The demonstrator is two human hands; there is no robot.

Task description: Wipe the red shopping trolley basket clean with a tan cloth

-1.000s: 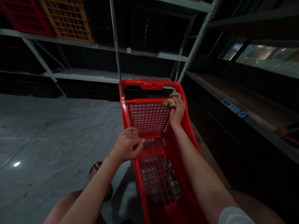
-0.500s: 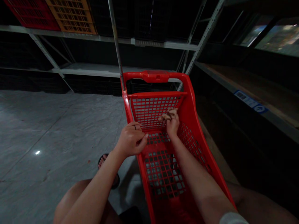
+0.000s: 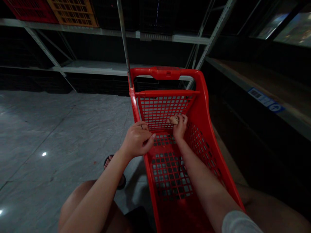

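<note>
A red plastic shopping cart (image 3: 167, 202) with grid walls stands right in front of me. My left hand (image 3: 138, 139), a dark ring on one finger, is closed over its left rim. Inside the basket, my right hand (image 3: 180, 127) is closed on a crumpled beige cloth (image 3: 173, 120), close to the grid panel (image 3: 157, 106) below the handle. Part of the cloth is hidden by the fingers. The red handle (image 3: 167, 73) spans the far end of the cart, and a thin metal pole (image 3: 124, 42) rises from its left corner.
White metal shelving (image 3: 97, 69) runs behind the cart, with a red crate (image 3: 31, 11) and a yellow crate (image 3: 74, 12) on top. A dark ledge (image 3: 243, 77) bearing a blue label (image 3: 266, 100) lies to the right. Grey floor (image 3: 60, 136) extends on the left.
The cloth looks more bunched in my right hand, which has shifted only slightly. My left hand keeps its place on the rim. The whole view has tilted a little.
</note>
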